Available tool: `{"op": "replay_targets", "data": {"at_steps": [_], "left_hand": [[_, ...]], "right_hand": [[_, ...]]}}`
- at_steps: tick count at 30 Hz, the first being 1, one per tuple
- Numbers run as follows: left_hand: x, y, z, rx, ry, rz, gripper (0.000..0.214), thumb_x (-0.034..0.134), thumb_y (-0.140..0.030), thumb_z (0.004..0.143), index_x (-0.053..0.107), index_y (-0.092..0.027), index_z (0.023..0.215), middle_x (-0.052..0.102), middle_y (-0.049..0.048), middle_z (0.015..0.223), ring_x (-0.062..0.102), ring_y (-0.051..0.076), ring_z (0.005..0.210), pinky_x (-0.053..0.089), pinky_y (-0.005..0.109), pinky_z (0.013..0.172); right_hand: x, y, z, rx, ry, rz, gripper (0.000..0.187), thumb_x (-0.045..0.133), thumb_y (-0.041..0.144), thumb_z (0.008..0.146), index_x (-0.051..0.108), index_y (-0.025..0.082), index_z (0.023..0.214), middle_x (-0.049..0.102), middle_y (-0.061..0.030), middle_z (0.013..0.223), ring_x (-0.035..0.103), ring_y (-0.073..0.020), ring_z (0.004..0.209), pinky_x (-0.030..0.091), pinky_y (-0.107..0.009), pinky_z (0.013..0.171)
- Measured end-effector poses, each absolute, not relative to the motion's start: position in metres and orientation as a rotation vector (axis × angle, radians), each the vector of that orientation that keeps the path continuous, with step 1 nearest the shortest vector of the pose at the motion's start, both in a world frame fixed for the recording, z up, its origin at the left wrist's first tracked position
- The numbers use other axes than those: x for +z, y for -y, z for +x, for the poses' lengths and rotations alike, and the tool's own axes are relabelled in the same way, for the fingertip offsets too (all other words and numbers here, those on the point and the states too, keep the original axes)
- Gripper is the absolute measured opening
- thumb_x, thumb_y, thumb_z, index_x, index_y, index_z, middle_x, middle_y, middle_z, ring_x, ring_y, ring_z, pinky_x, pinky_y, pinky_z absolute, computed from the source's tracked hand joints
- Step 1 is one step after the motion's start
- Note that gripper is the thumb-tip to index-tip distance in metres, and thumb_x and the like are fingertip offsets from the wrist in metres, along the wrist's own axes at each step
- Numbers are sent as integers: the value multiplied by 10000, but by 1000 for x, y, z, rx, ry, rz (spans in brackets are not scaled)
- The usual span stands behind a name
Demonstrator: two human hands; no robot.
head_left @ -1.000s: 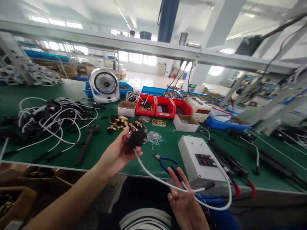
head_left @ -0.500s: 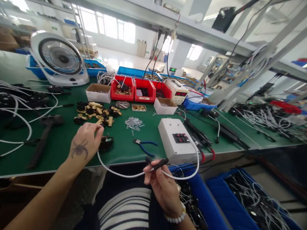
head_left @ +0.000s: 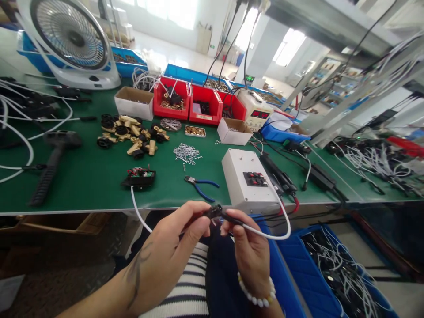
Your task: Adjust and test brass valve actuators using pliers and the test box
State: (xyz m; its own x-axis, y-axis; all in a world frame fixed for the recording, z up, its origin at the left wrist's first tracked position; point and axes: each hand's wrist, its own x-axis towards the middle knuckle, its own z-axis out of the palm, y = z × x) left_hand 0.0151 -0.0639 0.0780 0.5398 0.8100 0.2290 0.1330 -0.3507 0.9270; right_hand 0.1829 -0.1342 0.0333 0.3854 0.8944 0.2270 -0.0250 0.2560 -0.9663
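Note:
Just past the table's front edge, my left hand (head_left: 175, 247) pinches a black cable connector (head_left: 215, 211). My right hand (head_left: 253, 251) grips a second black connector (head_left: 234, 219), whose white cable (head_left: 280, 237) loops up over the grey switch box (head_left: 243, 176). The two connector ends are close together; whether they touch I cannot tell. From behind my left hand another white cable (head_left: 137, 210) runs to a black housing (head_left: 139, 177) with an exposed circuit board. Blue-handled cutting pliers (head_left: 201, 185) lie beyond my hands.
A hammer (head_left: 54, 163) lies at the left, near brass fittings (head_left: 132, 130). Small metal clips (head_left: 186, 153) are heaped mid-table. Behind stand red bins (head_left: 205, 106), a power supply (head_left: 255, 110) and a fan (head_left: 73, 39). Blue crates (head_left: 294, 251) with cabled parts sit below right.
My left hand has left the black housing and come right to the connectors. My right hand has shifted slightly right, with one connector now in each hand. The view has tilted down.

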Motion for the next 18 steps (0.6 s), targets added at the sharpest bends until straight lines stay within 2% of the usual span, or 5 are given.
{"op": "replay_targets", "data": {"at_steps": [5, 8, 13, 18], "left_hand": [[82, 67, 14, 889, -732, 1946, 198, 490, -237, 972, 641, -291, 1089, 718, -35, 967, 673, 112, 873, 517, 175, 789], [80, 68, 15, 886, -692, 1976, 217, 467, -239, 986, 645, -275, 1103, 712, -31, 899, 672, 108, 809, 512, 176, 751], [78, 69, 12, 828, -663, 2047, 247, 417, -261, 1003, 634, -261, 1121, 696, -6, 874, 665, 128, 763, 511, 214, 678], [78, 70, 13, 985, -683, 2025, 150, 540, -219, 956, 628, -256, 1072, 706, -16, 917, 674, 111, 830, 524, 175, 732]], "right_hand": [[60, 139, 184, 749, 908, -1085, 151, 631, 352, 913, 703, 258, 1007, 686, 4, 729, 632, -115, 603, 527, -235, 584], [71, 139, 178, 772, 863, -1044, 138, 648, 374, 896, 699, 265, 964, 682, 13, 690, 616, -105, 565, 512, -202, 524], [77, 139, 178, 801, 867, -1040, 147, 659, 388, 888, 707, 265, 953, 671, 24, 685, 606, -85, 572, 502, -178, 537], [77, 140, 181, 784, 894, -1063, 153, 649, 383, 897, 703, 251, 950, 667, 19, 686, 602, -88, 564, 500, -192, 541]]}}
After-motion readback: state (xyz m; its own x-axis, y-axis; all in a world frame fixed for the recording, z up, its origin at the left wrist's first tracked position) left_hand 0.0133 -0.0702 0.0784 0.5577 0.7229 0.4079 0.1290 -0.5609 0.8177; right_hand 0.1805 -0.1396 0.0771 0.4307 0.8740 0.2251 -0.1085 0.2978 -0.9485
